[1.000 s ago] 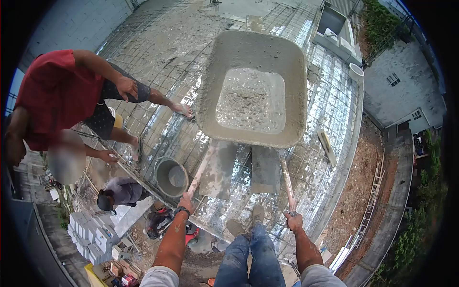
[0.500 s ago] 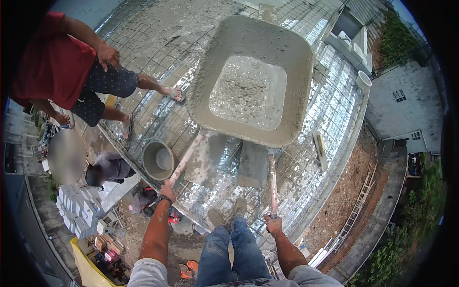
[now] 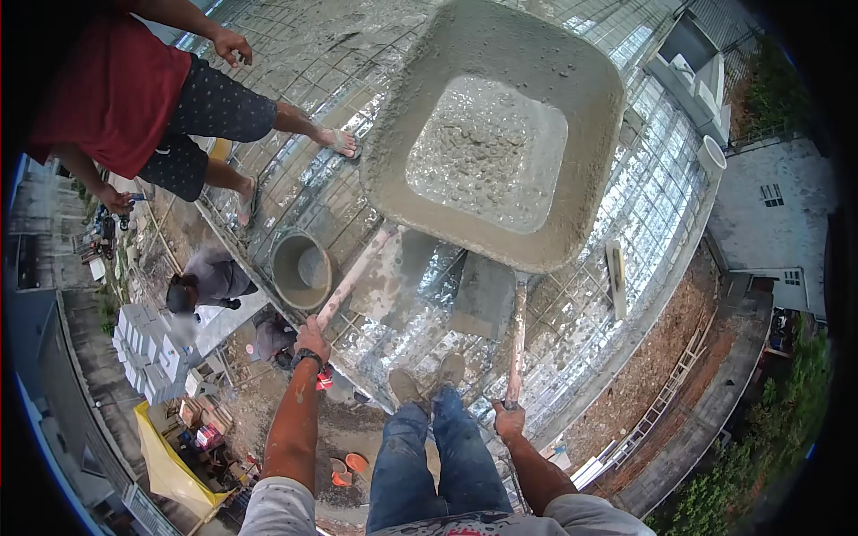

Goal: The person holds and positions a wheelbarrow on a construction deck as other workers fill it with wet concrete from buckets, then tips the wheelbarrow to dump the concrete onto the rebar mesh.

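Observation:
My left hand (image 3: 312,339) is wrapped round the left handle (image 3: 355,276) of a wheelbarrow, a dark band on its wrist. My right hand (image 3: 508,420) grips the end of the right handle (image 3: 517,344). Ahead of me the wheelbarrow tray (image 3: 393,170) is coated in grey, and wet concrete (image 3: 487,152) lies in its bottom. Below the tray, flat boards (image 3: 483,299) rest on the steel mesh. My shoes stand side by side behind the boards, between the two handles.
A person in a red shirt (image 3: 116,85) stands at the left on the mesh (image 3: 295,161). A bucket (image 3: 302,268) sits by the slab's left edge. A wooden float (image 3: 616,279) lies at the right. Lower down are two people, stacked blocks (image 3: 147,353) and a ladder (image 3: 666,384).
The wheelbarrow appears larger and higher in view, with both my hands still on its handles. The person in red has shifted upper left in view and now stands more upright.

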### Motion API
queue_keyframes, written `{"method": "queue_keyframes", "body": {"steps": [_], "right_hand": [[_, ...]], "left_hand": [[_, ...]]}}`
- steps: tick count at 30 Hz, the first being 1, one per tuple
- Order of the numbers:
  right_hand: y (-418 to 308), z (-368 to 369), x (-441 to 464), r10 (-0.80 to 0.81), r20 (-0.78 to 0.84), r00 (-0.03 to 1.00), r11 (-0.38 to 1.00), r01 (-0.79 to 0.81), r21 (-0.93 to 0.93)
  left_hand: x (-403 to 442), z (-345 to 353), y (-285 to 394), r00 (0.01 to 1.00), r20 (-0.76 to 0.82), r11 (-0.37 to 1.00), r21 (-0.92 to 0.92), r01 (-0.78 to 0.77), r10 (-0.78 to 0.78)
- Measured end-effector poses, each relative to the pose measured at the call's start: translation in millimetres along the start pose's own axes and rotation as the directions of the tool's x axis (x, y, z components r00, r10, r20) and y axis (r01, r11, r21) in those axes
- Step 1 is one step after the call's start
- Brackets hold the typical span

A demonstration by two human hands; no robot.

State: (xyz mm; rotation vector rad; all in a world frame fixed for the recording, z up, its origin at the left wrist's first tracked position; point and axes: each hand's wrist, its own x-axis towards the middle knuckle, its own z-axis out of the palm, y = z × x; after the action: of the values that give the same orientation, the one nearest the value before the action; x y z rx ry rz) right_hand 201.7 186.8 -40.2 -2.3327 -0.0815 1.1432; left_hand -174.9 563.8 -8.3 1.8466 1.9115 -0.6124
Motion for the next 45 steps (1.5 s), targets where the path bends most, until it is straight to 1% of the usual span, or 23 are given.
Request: {"method": "queue_keyframes", "body": {"steps": [5, 9, 11, 14, 15, 17, 19, 20, 21, 23, 24, 26, 27, 28, 31, 33, 35, 36, 38, 39, 40, 44, 45], "right_hand": [[-12.6, -2.9, -6.1, -0.034, -0.018, 0.999, 0.999, 0.034, -0.006], [5.0, -0.1, 0.8, -0.036, 0.008, 0.999, 0.999, 0.035, 0.027], [-0.4, 0.9, -1.2, -0.066, -0.008, 0.998, 0.997, 0.066, 0.047], [-28.3, -4.7, -15.2, -0.030, -0.007, 1.000, 1.000, 0.030, -0.007], [-31.4, -0.9, -15.4, -0.025, -0.017, 1.000, 1.000, 0.025, 0.015], [-13.0, 0.3, -5.5, -0.033, -0.010, 0.999, 0.999, 0.033, 0.006], [21.7, 8.1, 11.9, -0.137, -0.035, 0.990, 0.990, 0.136, -0.047], [35.6, 10.6, 19.8, -0.034, -0.004, 0.999, 0.998, 0.034, 0.051], [33.0, 8.7, 20.9, 0.008, 0.011, 1.000, 0.998, -0.009, 0.065], [18.9, 4.8, 13.1, 0.099, 0.053, 0.994, 0.992, -0.103, 0.075], [-19.2, 2.4, -10.1, 0.001, 0.050, 0.999, 1.000, -0.002, 0.030], [-20.3, -2.7, -14.6, 0.074, 0.028, 0.997, 0.996, -0.073, -0.041], [-24.3, 3.5, -11.2, 0.098, 0.011, 0.995, 0.994, -0.097, -0.059], [10.4, 1.8, 14.8, 0.134, 0.052, 0.990, 0.991, -0.132, -0.033], [-12.9, 3.7, 0.4, 0.279, 0.030, 0.960, 0.960, -0.279, -0.011], [-27.2, 11.0, -10.0, 0.297, -0.050, 0.954, 0.953, -0.299, -0.039], [-24.1, 11.3, -8.1, 0.262, -0.079, 0.962, 0.962, -0.267, -0.060], [20.3, 0.5, 33.5, 0.169, -0.123, 0.978, 0.966, -0.189, -0.177], [23.6, -1.4, 39.5, 0.163, -0.164, 0.973, 0.957, -0.197, -0.213], [19.1, 0.6, 34.6, 0.161, -0.186, 0.969, 0.953, -0.202, -0.228], [12.0, 0.6, 30.9, 0.238, -0.186, 0.953, 0.936, -0.276, -0.220], [-0.1, 10.7, 16.3, 0.154, -0.241, 0.958, 0.938, -0.218, -0.269], [-6.0, 13.2, 9.6, 0.170, -0.237, 0.956, 0.948, -0.225, -0.227]], "left_hand": [[-4.7, -6.2, 9.0, 1.000, -0.027, 0.999, 0.036, 0.008, -0.007], [9.5, 5.5, -6.0, 1.000, 0.030, 1.000, 0.028, -0.009, 0.008], [16.1, 13.0, -13.1, 0.998, 0.056, 1.000, 0.020, -0.004, 0.003], [16.0, 11.9, -14.6, 0.998, 0.062, 1.000, 0.018, -0.013, 0.012], [17.7, 8.2, -10.0, 0.998, 0.052, 1.000, 0.022, -0.018, 0.017], [10.4, 2.6, -2.9, 0.998, 0.052, 1.000, -0.004, 0.020, -0.020], [1.4, -7.2, 2.2, 0.999, 0.035, 0.999, 0.037, -0.005, 0.003], [2.5, -3.6, 0.9, 0.999, 0.036, 0.999, 0.048, 0.004, -0.006], [4.0, -0.8, -0.6, 0.999, 0.037, 0.998, 0.063, 0.013, -0.016], [-2.4, -9.3, 6.2, 1.000, 0.014, 0.999, -0.018, 0.027, -0.027], [-7.7, -16.6, 8.2, 0.999, 0.027, 0.998, -0.053, 0.037, -0.036], [0.6, 10.7, -0.1, 0.995, -0.083, 0.997, -0.062, 0.044, -0.049], [-10.9, -0.9, 4.4, 0.993, -0.118, 0.998, -0.057, 0.024, -0.031], [-9.1, 2.5, 5.3, 0.987, -0.154, 0.997, -0.070, 0.045, -0.056], [-14.2, 6.0, 5.6, 0.973, -0.218, 0.992, -0.114, 0.047, -0.071], [-4.3, 22.5, 2.4, 0.959, -0.270, 0.987, -0.152, 0.045, -0.085], [-9.0, 17.8, -2.2, 0.964, -0.265, 0.987, -0.160, -0.005, -0.038], [-15.2, 14.5, -6.0, 0.953, -0.302, 0.979, -0.196, -0.045, -0.016], [-22.8, 10.6, -10.0, 0.923, -0.384, 0.954, -0.265, -0.142, 0.031], [-22.9, 10.8, -13.4, 0.929, -0.366, 0.951, -0.262, -0.166, 0.061], [-22.9, 10.4, -18.4, 0.933, -0.347, 0.947, -0.258, -0.191, 0.093], [-4.4, 20.5, -26.7, 0.954, -0.258, 0.935, -0.274, -0.225, 0.154], [-2.8, 19.4, -26.4, 0.955, -0.250, 0.926, -0.298, -0.232, 0.159]]}}
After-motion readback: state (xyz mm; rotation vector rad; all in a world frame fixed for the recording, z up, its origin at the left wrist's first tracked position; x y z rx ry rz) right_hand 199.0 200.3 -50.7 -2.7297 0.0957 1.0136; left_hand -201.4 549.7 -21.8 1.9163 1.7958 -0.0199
